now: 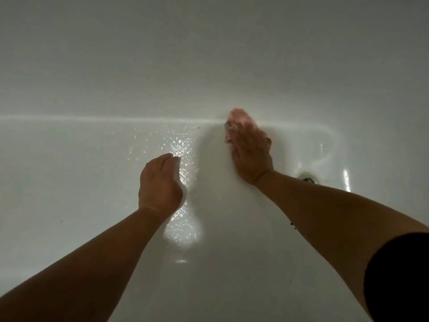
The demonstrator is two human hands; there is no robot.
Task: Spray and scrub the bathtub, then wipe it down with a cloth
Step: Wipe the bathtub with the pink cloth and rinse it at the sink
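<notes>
The white bathtub (92, 159) fills the head view, its wet floor glinting near the middle. My right hand (251, 154) lies over a blurred pink scrubber (238, 117) and presses it against the curve where the tub's floor meets its far wall. Only the scrubber's far end shows past my fingers. My left hand (159, 184) hovers or rests low on the tub floor left of centre, fingers loosely bent, with nothing in it.
The metal drain (307, 178) sits on the tub floor just right of my right wrist. A few dark specks (293, 225) lie on the floor below that forearm. The far wall of the tub rises across the top.
</notes>
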